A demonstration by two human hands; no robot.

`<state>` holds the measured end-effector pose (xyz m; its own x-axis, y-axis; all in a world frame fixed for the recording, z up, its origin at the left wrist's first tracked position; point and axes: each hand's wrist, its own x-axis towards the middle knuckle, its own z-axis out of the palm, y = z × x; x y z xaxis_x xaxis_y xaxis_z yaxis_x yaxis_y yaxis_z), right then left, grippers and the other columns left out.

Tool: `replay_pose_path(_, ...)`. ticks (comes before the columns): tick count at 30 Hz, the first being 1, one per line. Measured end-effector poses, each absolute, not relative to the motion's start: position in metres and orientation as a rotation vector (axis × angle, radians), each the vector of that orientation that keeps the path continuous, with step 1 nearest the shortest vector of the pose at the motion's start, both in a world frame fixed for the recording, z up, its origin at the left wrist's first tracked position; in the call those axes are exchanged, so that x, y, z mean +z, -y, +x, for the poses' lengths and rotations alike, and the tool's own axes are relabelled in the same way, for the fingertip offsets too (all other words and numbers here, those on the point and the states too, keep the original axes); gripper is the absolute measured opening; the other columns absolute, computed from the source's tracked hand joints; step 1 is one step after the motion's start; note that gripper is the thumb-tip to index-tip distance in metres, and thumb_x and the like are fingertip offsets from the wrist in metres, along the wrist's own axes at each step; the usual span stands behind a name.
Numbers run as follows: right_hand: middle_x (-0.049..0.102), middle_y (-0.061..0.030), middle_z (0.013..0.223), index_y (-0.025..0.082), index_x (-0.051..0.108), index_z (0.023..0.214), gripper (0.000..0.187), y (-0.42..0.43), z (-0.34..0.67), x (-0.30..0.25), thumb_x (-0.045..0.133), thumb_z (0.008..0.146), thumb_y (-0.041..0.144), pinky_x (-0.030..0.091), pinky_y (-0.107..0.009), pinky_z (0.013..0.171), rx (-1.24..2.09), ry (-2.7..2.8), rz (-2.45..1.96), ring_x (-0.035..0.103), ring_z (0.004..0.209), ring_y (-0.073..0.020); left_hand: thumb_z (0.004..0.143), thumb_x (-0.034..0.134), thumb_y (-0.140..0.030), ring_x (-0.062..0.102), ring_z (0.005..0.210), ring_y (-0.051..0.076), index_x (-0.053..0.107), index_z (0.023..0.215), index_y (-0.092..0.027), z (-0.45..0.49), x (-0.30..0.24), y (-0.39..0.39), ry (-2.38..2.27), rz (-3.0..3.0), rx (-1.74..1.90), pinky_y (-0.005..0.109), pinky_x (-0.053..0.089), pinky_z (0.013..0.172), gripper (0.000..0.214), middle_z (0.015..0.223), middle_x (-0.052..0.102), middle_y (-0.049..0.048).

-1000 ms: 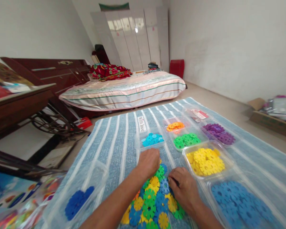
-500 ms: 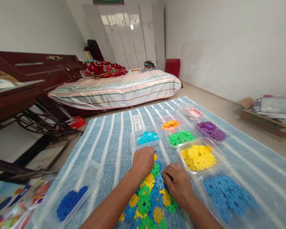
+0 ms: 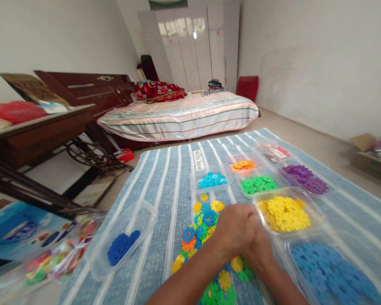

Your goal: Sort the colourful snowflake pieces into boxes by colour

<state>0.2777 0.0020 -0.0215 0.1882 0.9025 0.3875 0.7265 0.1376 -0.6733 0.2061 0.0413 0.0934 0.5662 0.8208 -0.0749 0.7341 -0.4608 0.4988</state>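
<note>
The left hand (image 3: 233, 226) and right hand (image 3: 258, 239), apart a moment ago, now meet over the multicoloured discs (image 3: 202, 231) towards the tabletop's (image 3: 165, 199) near edge, suggesting both work at one spot, though their fingers are hidden, so I cannot tell what they grip.

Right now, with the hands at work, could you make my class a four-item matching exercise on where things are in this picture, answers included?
Things
1. dark blue pile
2. yellow pile
3. orange pile
4. left hand

Places
A. just beyond the green pile
B. up against the right hand
C. on the left side of the striped cloth
D. between the green pile and the mid-blue pile

Pairs: 1-C, 2-D, 3-A, 4-B
</note>
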Motion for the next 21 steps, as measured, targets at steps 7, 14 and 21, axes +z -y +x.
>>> replay_pose_path(7, 0.06, -0.0016, 0.071, 0.021, 0.062, 0.068, 0.021, 0.003, 0.285, -0.011, 0.046, 0.082, 0.018, 0.038, -0.026, 0.069, 0.312, 1.723, -1.569, 0.052, 0.075, -0.0155, 0.084, 0.038, -0.033, 0.061, 0.085, 0.021, 0.062, 0.08, -0.019, 0.104, 0.075, -0.091, -2.015, 2.289, -0.059, 0.028, 0.042, 0.071, 0.027, 0.087, 0.067, 0.0081)
replay_pose_path(14, 0.06, -0.0009, 0.072, 0.021, 0.062, 0.068, 0.02, 0.002, 0.284, -0.011, 0.047, 0.081, 0.017, 0.037, -0.026, 0.069, 0.32, 1.72, -1.566, 0.051, 0.075, -0.0149, 0.071, 0.056, -0.032, 0.059, 0.078, 0.018, 0.06, 0.068, -0.018, 0.093, 0.051, -0.111, -1.96, 2.13, 0.073, 0.025, 0.037, 0.063, 0.014, 0.076, 0.064, 0.0039)
replay_pose_path(21, 0.059, -0.0003, 0.072, 0.021, 0.06, 0.067, 0.02, 0.0, 0.284, -0.01, 0.048, 0.081, 0.016, 0.037, -0.026, 0.069, 0.334, 1.712, -1.565, 0.051, 0.075, -0.0146, 0.067, 0.058, -0.027, 0.055, 0.061, 0.012, 0.055, 0.065, -0.019, 0.085, 0.044, -0.119, -1.907, 1.998, 0.247, 0.02, 0.033, 0.053, 0.01, 0.058, 0.056, -0.0043)
